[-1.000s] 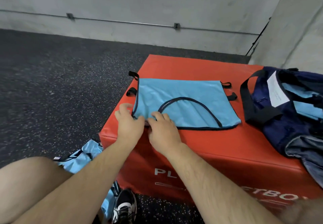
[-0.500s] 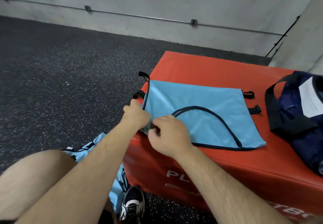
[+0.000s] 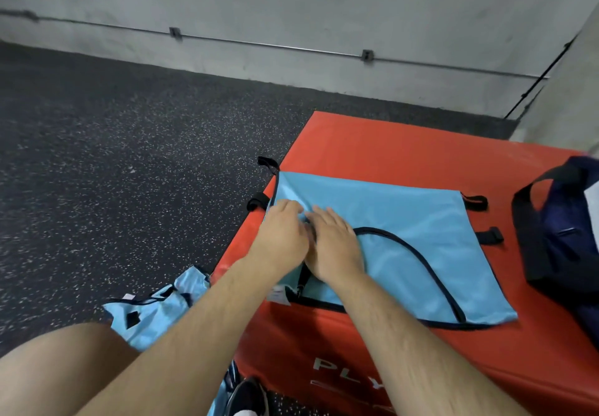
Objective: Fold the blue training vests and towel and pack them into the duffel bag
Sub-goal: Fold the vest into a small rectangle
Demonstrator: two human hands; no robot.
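Note:
A light blue training vest (image 3: pixel 405 221) with black trim and side straps lies flat on the red foam box (image 3: pixel 389 146). Both my hands sit on its left part, side by side. My left hand (image 3: pixel 282 234) has its fingers curled down into the fabric near the left edge. My right hand (image 3: pixel 334 243) lies flat with straight fingers pressing the cloth. Under my wrists a flap with a black strap and a white label is turned over. The navy duffel bag (image 3: pixel 567 237) stands open at the box's right end. Another blue vest (image 3: pixel 155 312) lies crumpled on the floor.
The box stands on dark speckled rubber flooring (image 3: pixel 129 172), close to a grey wall (image 3: pixel 291 20) with a pipe along it. My bare knee (image 3: pixel 48 370) and a shoe (image 3: pixel 249 399) are at the bottom left, beside the floor vest.
Both hands have moved from the vest's near-left corner forward onto the cloth, carrying the corner over. The right hand went from pinching to lying flat. The view shifted left.

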